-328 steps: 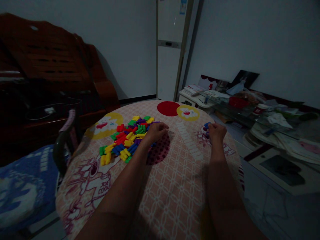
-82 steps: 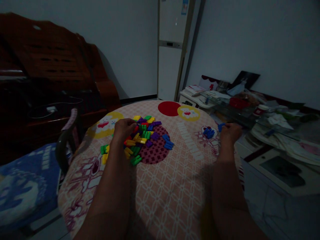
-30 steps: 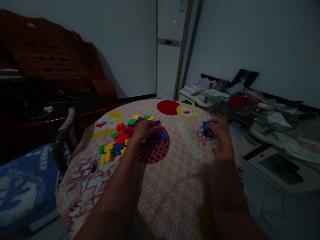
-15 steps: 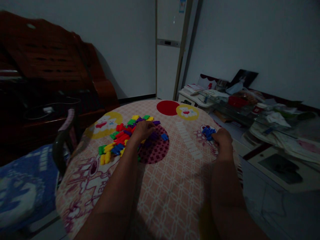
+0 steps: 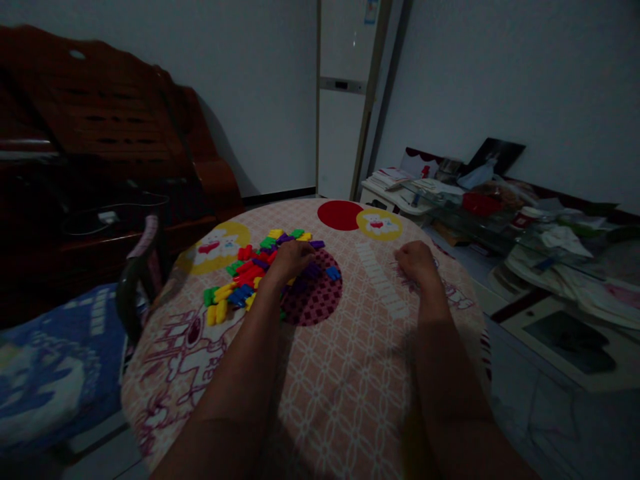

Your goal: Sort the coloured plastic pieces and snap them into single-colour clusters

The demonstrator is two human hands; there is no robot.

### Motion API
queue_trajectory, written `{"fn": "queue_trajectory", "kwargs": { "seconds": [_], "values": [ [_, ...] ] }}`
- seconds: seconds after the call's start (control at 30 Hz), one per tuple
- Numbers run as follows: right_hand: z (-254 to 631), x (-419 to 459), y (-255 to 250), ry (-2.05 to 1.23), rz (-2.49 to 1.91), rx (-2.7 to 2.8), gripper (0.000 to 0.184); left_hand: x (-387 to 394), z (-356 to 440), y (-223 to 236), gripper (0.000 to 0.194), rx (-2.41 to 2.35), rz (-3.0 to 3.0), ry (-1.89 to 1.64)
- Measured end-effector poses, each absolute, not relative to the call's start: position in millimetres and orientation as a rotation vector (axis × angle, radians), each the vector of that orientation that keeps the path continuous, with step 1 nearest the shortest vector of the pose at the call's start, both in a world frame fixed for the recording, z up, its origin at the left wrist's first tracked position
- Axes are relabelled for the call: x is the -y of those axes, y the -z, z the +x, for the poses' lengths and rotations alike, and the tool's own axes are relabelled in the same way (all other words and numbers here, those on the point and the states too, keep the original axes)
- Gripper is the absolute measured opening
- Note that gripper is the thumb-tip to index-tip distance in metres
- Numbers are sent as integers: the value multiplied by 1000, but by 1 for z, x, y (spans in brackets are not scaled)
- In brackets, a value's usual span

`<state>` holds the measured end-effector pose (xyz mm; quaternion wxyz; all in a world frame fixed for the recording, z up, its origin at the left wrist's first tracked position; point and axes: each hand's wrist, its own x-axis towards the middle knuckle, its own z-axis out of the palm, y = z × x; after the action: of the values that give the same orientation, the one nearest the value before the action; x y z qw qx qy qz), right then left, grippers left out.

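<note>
My left hand [image 5: 293,259] rests at the right side of a heap of plastic building blocks [image 5: 247,270] in red, yellow, green, blue and purple. Its fingers are bent down over purple blocks [image 5: 311,269], and what they pinch is hidden. A single blue block [image 5: 333,273] lies just to the right of this hand. Across the table, my right hand [image 5: 417,262] is closed with its knuckles up, low over the cloth. It covers the spot where the small blue blocks lay, so none of them show and its contents are hidden.
A round table with a patterned pink cloth [image 5: 345,373] carries the blocks. At left are a chair [image 5: 131,293] with a blue cover and a wooden sofa [image 5: 110,127]. A cluttered glass-topped cabinet [image 5: 480,223] stands along the right wall, and a tall white unit [image 5: 343,133] behind.
My right hand has moved left over the small blue blocks, which were visible beside its fingers before and are now hidden. The left hand stays at the heap. The view has shifted slightly.
</note>
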<state>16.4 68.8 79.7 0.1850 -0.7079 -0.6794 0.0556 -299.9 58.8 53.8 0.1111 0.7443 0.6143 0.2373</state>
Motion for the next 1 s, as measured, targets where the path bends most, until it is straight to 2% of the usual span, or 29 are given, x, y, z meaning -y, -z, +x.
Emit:
{"fn": "queue_trajectory", "kwargs": {
  "seconds": [0.1,0.23,0.43,0.77,1.0],
  "values": [
    [-39,-59,-67,-211,-1643,2220,23,-58,-300,-54,29,-1807,2190,-712],
    [-92,-44,-36,-232,-1343,2492,37,-57,-302,-59,29,-1821,2180,-680],
    [-103,-38,-25,-191,-1360,2667,32,-56,-304,-62,28,-1849,2190,-666],
    [-85,-55,-32,-163,-1489,2486,28,-58,-305,-57,26,-1833,2201,-693],
    [-87,-48,-39,-296,-1419,2592,26,-57,-308,-59,28,-1861,2165,-698]
  ]
}}
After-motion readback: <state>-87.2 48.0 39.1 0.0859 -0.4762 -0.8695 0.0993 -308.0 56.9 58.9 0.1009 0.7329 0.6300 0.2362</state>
